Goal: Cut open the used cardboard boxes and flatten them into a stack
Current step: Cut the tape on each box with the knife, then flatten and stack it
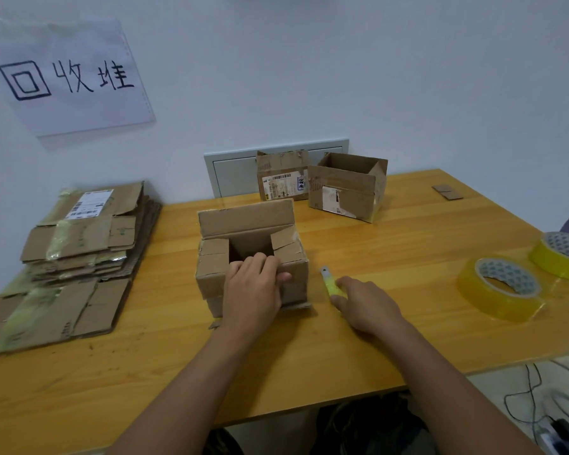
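Note:
An open brown cardboard box (247,221) stands in the middle of the wooden table (391,339), its back flap upright and its side flaps folded inward. My left hand (252,290) grips the box's front wall, fingers curled over the rim into the opening. Just right of the box, my right hand (365,307) pinches the yellow handle of a utility knife (329,282) low over the table, short blade pointing away from me. A stack of flattened cardboard (89,238) lies at the table's left end. Two more boxes, one with a shipping label (281,178) and one open-topped (345,188), stand at the back.
Two rolls of yellowish clear tape (500,290) (559,254) lie at the right of the table. Small cardboard scraps (447,192) sit at the back right. A handwritten paper sign (69,80) hangs on the wall above the stack. Cables (532,399) lie on the floor, lower right.

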### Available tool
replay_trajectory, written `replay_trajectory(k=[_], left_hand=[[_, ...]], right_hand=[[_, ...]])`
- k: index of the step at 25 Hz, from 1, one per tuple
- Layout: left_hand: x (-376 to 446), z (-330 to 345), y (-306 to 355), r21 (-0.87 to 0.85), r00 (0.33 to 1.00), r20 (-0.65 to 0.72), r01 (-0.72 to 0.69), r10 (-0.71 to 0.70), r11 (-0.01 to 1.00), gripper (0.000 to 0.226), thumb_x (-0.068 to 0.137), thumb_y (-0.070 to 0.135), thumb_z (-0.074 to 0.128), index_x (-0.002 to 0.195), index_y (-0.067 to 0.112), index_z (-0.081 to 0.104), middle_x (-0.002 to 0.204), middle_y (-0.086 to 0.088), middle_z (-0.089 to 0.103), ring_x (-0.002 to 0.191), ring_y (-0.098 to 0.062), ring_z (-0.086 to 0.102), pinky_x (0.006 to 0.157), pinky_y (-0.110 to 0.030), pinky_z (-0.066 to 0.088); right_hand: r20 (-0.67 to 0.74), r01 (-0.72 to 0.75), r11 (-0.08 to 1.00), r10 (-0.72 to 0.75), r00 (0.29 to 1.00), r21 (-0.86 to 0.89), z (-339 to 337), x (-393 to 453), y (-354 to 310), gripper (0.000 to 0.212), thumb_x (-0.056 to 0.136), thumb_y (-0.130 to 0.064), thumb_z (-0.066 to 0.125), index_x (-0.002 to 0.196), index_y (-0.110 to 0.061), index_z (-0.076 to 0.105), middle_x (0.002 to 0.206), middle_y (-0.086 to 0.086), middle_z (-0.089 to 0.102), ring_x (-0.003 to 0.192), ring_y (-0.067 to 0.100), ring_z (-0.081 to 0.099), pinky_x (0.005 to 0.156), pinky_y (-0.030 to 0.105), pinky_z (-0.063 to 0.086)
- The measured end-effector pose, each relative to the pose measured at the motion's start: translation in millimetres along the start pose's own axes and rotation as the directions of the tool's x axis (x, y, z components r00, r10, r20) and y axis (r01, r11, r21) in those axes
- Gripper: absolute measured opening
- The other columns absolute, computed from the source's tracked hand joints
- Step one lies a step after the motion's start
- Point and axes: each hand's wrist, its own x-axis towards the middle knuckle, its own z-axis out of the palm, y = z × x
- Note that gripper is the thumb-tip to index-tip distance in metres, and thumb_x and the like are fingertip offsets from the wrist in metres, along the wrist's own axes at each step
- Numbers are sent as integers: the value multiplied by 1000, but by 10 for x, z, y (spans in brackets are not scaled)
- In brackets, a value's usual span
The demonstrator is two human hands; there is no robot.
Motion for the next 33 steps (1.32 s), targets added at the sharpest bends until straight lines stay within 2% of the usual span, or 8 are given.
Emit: replay_trajectory(k=[6, 12, 16, 19, 23, 26, 30, 33], left_hand=[[-38, 17, -6, -19, 1000, -10, 7, -8, 1000, 17, 89, 26, 67, 95, 10, 68, 82, -4, 63, 75, -23, 58, 70, -36, 44], [23, -361, -99, -414, 981, 99, 194, -168, 890, 44, 91, 26, 60, 133, 23, 44, 122, 6, 51, 105, -3, 46, 87, -20, 45], [215, -557, -512, 50, 764, 223, 611, -605, 790, 73, 88, 55, 56, 146, 21, 28, 141, -8, 44, 124, -24, 43, 95, -40, 46], [233, -519, -584, 110, 605, 469, 683, -644, 722, 95, 84, 65, 56, 153, 25, 4, 134, -12, 54, 112, -28, 58, 78, -40, 54], [174, -496, -628, 8, 657, 370, 704, -656, 710, 109, 78, 59, 67, 154, 24, -3, 133, -8, 54, 108, -25, 58, 62, -31, 42], [97, -522, -715, -64, 714, 260, 684, -650, 726, 110, 78, 52, 69, 154, 25, -6, 144, -5, 41, 112, -24, 53, 67, -30, 38], [51, -577, -809, -293, 782, 243, 623, -573, 726, 89, 85, 37, 62, 154, 31, 6, 144, -1, 38, 113, -13, 44, 80, -29, 38], [-12, -634, -913, -383, 832, 278, 555, -481, 738, 74, 93, 21, 51, 154, 35, 13, 150, 3, 34, 125, -4, 33, 92, -26, 34]], right_hand=[[-362, 174, 940, -59, 930, 294, -249, 81, -389, 40, 97, -49, 45, 124, -22, 60, 85, -9, 61, 82, 13, 57, 60, 29, 41], [-240, 263, 947, -216, 946, 184, -439, 351, -1005, 41, 92, -54, 52, 120, -24, 55, 115, -3, 50, 88, 10, 51, 67, 30, 45], [-231, 192, 981, -187, 955, -2, -397, 352, -1083, 72, 81, -71, 56, 130, -21, 45, 125, 1, 49, 102, 20, 56, 70, 35, 50], [-229, 152, 988, -157, 961, -39, -430, 324, -1184, 86, 75, -72, 63, 136, -17, 39, 130, 3, 51, 109, 25, 58, 64, 34, 44], [-309, 187, 982, -189, 932, -38, -471, 251, -1236, 67, 80, -57, 67, 125, -18, 38, 112, 2, 56, 88, 22, 60, 53, 30, 36], [-373, 312, 918, -208, 904, 245, -465, 205, -1219, 42, 84, -47, 62, 112, -27, 37, 92, -11, 51, 76, 7, 52, 51, 25, 36], [-382, 360, 610, -100, 919, 706, -388, 260, -1129, 30, 94, -23, 54, 123, -27, 47, 99, -12, 59, 94, 8, 59, 63, 20, 44], [-261, 281, 437, -106, 959, 854, -263, 298, -1062, 53, 96, -9, 48, 140, -36, 41, 118, 2, 61, 106, 18, 60, 78, 32, 56]])
